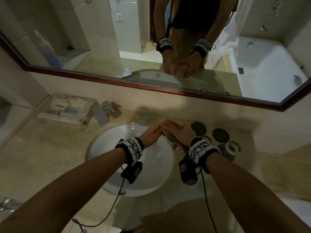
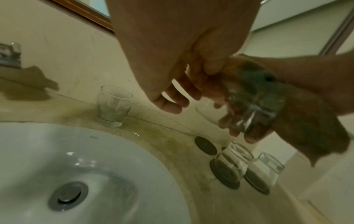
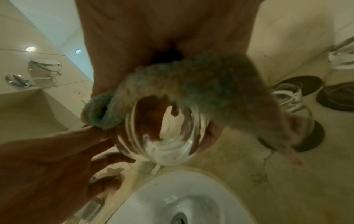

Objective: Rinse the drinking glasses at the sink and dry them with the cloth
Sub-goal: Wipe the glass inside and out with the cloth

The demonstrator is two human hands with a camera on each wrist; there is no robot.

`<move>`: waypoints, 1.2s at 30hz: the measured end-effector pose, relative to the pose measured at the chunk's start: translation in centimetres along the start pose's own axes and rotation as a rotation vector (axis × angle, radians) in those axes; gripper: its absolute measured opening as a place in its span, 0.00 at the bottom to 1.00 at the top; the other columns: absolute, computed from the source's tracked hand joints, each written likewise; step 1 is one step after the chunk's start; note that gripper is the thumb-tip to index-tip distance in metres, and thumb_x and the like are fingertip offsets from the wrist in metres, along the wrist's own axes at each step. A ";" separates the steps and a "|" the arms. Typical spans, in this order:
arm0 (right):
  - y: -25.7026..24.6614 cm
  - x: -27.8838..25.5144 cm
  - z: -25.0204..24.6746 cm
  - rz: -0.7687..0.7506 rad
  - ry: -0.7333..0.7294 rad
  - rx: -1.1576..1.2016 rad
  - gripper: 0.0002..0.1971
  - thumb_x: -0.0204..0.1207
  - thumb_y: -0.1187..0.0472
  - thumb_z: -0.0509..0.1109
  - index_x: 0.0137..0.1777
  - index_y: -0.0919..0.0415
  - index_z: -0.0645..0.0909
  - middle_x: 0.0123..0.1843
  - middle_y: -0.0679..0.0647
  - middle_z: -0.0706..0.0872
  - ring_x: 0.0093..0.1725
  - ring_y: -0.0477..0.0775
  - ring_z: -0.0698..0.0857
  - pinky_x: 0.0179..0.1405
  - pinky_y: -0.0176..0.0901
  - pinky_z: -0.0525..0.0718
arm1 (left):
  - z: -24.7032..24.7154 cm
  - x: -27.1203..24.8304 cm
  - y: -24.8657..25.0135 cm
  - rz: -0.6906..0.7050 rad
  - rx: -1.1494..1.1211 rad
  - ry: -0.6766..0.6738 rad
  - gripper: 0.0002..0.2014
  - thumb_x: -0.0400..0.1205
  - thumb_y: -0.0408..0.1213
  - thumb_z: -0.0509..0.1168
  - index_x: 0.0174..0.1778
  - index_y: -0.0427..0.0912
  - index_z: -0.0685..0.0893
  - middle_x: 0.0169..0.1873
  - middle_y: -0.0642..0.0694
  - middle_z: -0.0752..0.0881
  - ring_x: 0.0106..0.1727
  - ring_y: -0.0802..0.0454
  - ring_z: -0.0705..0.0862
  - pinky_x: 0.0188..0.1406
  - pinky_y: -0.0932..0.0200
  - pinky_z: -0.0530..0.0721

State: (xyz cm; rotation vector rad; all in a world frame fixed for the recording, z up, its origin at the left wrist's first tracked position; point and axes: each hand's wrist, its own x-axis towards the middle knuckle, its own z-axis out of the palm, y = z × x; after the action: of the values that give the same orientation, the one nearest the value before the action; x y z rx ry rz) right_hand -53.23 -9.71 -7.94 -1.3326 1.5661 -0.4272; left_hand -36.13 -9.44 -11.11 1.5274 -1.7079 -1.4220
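Only the right wrist view shows cloth (image 3: 201, 84) draping the glass (image 3: 164, 136).

clear glass (image 3: 164, 133) on its side, wrapped in the grey cloth (image 3: 201, 84) above the white sink's (image 1: 151, 174) edge; another glass (image 1: 142, 115) upright behind it

Sink basin (image 1: 151, 174) showing white, drain (image 2: 68, 194) grey metal. Table (image 1: 50, 157) looking beige, marbled with darker veins. Cloth (image 3: 201, 84) reading grey-brown, blue-grey at one fold. Glasses (image 2: 114, 106) clear. Coasters (image 1: 220, 134) dark, near black. Mirror frame (image 1: 151, 86) red-brown wood. Wristbands (image 1: 133, 148) black with white-and-black square markers.
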 end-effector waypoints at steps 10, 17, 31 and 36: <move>0.2 0.9 -0.8 -0.148 -0.185 -0.515 0.31 0.64 0.19 0.58 0.50 0.41 0.83 0.46 0.44 0.87 0.46 0.47 0.86 0.54 0.49 0.84 | -1.8 -1.5 2.1 0.044 -0.071 -0.390 0.11 0.76 0.24 0.71 0.52 0.37 0.86 0.43 0.54 0.90 0.48 0.61 0.88 0.51 0.68 0.82; -0.4 0.0 -1.5 -0.221 -0.243 -0.513 0.34 0.71 0.21 0.48 0.66 0.39 0.77 0.62 0.47 0.84 0.58 0.51 0.84 0.68 0.54 0.79 | -0.3 -2.5 2.4 0.132 0.018 -0.234 0.05 0.76 0.27 0.72 0.45 0.39 0.88 0.40 0.53 0.89 0.42 0.65 0.87 0.50 0.67 0.85; 1.7 0.7 -1.9 0.237 -0.388 0.003 0.48 0.43 0.18 0.71 0.61 0.45 0.79 0.67 0.57 0.83 0.66 0.62 0.81 0.66 0.55 0.76 | 1.6 -3.5 2.7 0.468 0.716 -0.183 0.05 0.79 0.37 0.70 0.47 0.43 0.90 0.60 0.49 0.84 0.63 0.53 0.77 0.65 0.61 0.77; 2.6 1.5 -1.9 0.272 -0.350 -0.174 0.51 0.34 0.13 0.68 0.53 0.49 0.84 0.52 0.58 0.88 0.53 0.62 0.86 0.64 0.58 0.79 | 1.9 -3.8 2.7 0.500 0.891 -0.203 0.08 0.82 0.39 0.66 0.53 0.44 0.89 0.64 0.49 0.81 0.71 0.50 0.70 0.74 0.54 0.70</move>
State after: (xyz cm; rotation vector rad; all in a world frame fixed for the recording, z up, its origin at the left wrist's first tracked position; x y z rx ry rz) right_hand -56.02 -10.79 -9.81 -1.2222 1.4817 0.1089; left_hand -37.84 -5.58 -8.31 1.1661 -2.8186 -0.5707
